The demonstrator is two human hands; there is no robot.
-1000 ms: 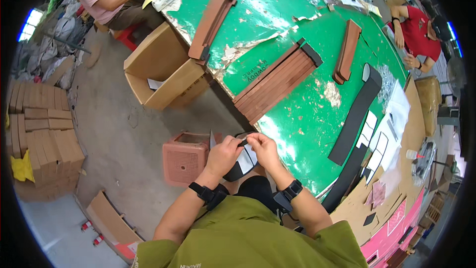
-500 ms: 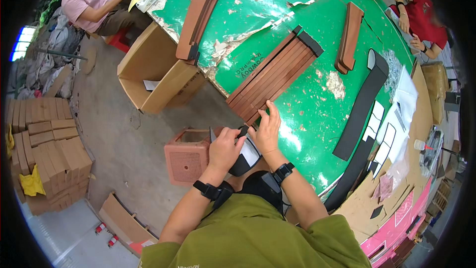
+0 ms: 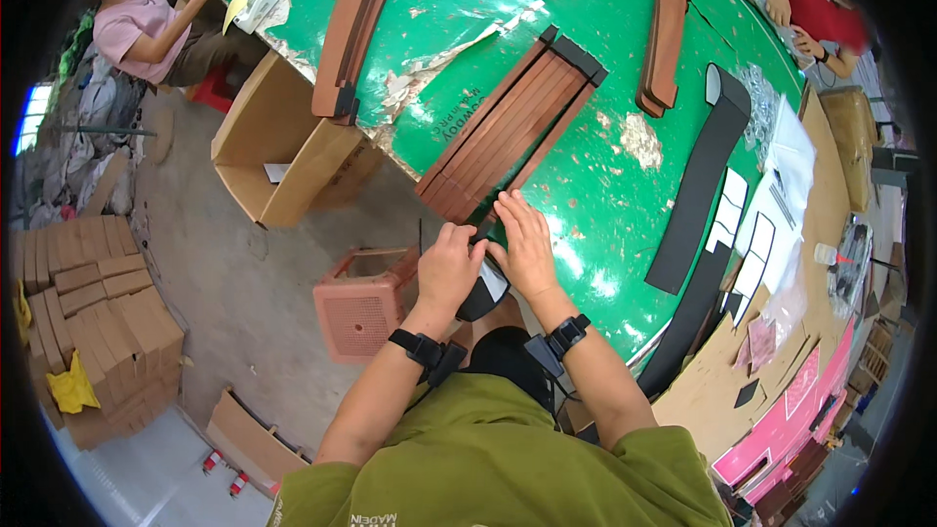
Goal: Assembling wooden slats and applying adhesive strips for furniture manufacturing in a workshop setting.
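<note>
A row of reddish-brown wooden strips (image 3: 496,117) with black end caps lies on the green table, its near end at the edge. The rightmost strip (image 3: 558,140) stands slightly apart, a dark gap beside it. At its near end, my left hand (image 3: 449,268) pinches a small black strip (image 3: 481,231), fingers closed. My right hand (image 3: 524,246) curls over the same black strip and the wooden end, its thumb close to the left thumb. The fingers hide most of their contact. Below my hands, over my lap, is a black piece with a white patch (image 3: 491,283).
Brown curved pieces lie at the table's far left (image 3: 353,39) and far right (image 3: 664,44). A long black curved strip (image 3: 691,200) is further right. A cardboard box (image 3: 283,161) and pink stool (image 3: 356,307) stand left. Two people sit across the table.
My left hand has moved up to the wooden strips' near end. My right fingers have come down beside it and curled in. A gap now separates the rightmost strip. The view has shifted slightly.
</note>
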